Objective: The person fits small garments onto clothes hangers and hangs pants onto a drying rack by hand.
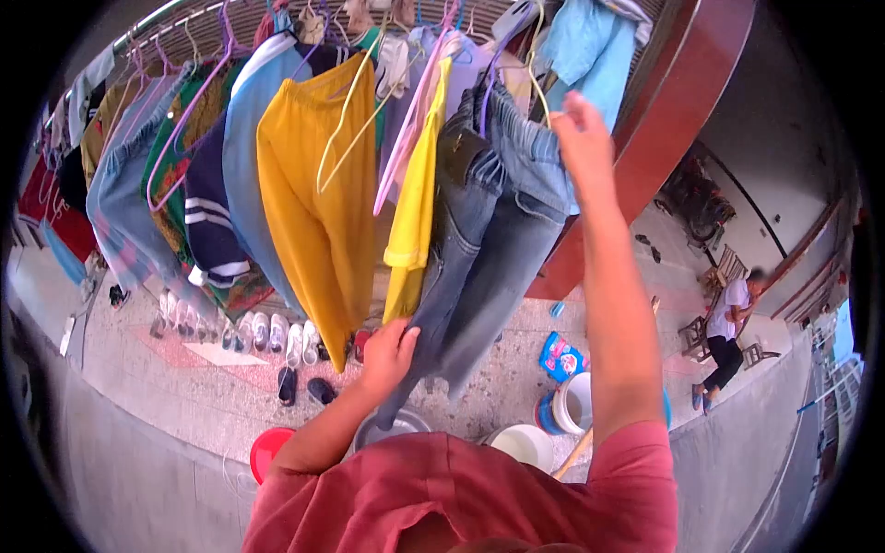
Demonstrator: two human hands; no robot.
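Observation:
A pair of blue jeans [525, 217] hangs by its waistband in front of me, its legs slanting down to the left. Up at the right end of that waistband is my right hand [583, 143], fingers bent and closed at the denim, close beside a cream wire hanger [535, 60]. My left hand [387, 358] is lower, closed at the edge of a trouser leg; its fingertips are partly hidden. Just left of the jeans hang a bright yellow garment [422, 184] and mustard trousers [313, 166]. A purple hanger [487, 92] reaches into the jeans' waist.
More clothes fill the rail to the left, with a red pillar [678, 101] at right. Shoes [277, 334] line the floor. Below me are a red basin [269, 452], a metal basin [401, 424], buckets [573, 405] and a blue detergent bag [560, 358]. A person [728, 318] sits at right.

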